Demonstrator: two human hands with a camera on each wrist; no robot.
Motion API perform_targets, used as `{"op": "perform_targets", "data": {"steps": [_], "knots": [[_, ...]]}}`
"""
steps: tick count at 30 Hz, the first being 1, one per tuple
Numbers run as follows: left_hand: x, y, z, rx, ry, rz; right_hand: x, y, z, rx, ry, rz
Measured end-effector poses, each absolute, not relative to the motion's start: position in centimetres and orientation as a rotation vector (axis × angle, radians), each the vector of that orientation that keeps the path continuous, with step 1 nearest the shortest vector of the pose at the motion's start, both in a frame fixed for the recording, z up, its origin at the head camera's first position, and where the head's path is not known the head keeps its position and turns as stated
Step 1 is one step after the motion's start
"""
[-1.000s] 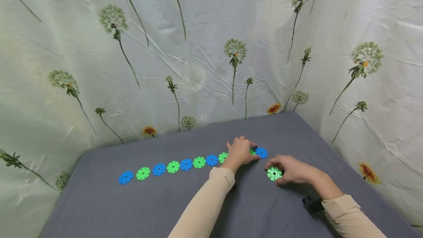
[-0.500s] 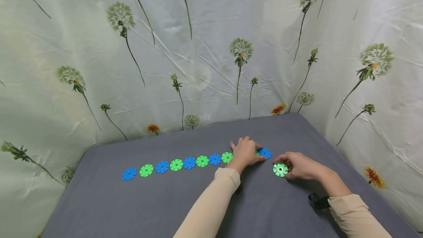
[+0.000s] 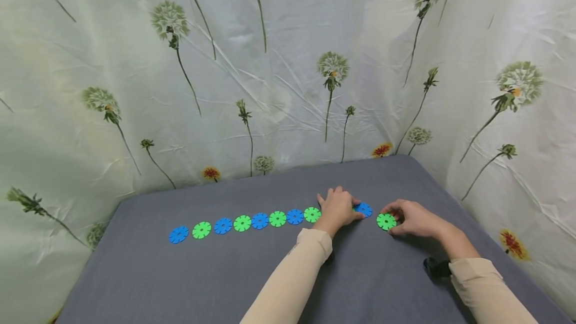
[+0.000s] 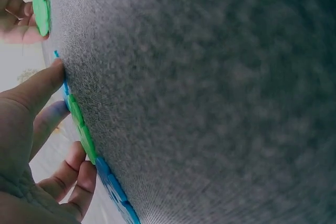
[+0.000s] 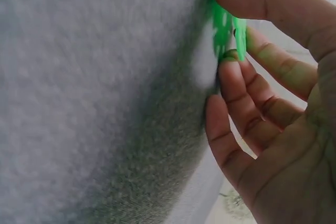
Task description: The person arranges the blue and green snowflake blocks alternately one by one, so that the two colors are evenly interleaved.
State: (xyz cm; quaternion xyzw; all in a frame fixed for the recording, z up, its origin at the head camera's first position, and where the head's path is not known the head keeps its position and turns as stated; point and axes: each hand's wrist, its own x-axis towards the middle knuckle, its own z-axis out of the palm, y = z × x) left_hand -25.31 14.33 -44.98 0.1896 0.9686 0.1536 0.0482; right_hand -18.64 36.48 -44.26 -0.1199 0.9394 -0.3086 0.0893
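Note:
A row of notched plastic interlocking discs lies on the grey cloth, blue and green alternating. My left hand (image 3: 338, 209) lies over its right part, fingers spread, hiding some of the discs. Its thumb and index fingertips touch the edges of the end blue disc (image 3: 363, 209); the left wrist view shows a green disc (image 4: 82, 128) and another blue disc (image 4: 113, 187) beside its other fingers. Just right of the row, my right hand (image 3: 415, 220) pinches a green disc (image 3: 386, 222) by its edge between thumb and fingers, low over the cloth.
The row runs leftward to a blue disc (image 3: 178, 234) at its far end. Grey cloth (image 3: 202, 284) covers the table. Behind and to the right hangs a flower-printed curtain (image 3: 279, 89), meeting the table's back edge. A black strap (image 3: 435, 268) sits at the right wrist.
My right hand has carried the green disc up and to the right, level with the row's end. The left hand keeps its place on the row while the head view shifts slightly.

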Motion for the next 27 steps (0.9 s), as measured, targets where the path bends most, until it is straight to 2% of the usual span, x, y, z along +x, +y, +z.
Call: {"op": "perform_targets", "data": {"steps": [16,27], "knots": [[-25.5,14.9,-45.0,0.452,2.952,0.475,-22.6,38.1,-44.8,-0.368,2.659,-1.113],[-25.2,14.8,-44.8,0.451,2.955,0.507,-23.6,38.0,-44.8,-0.357,2.609,-1.144]]}}
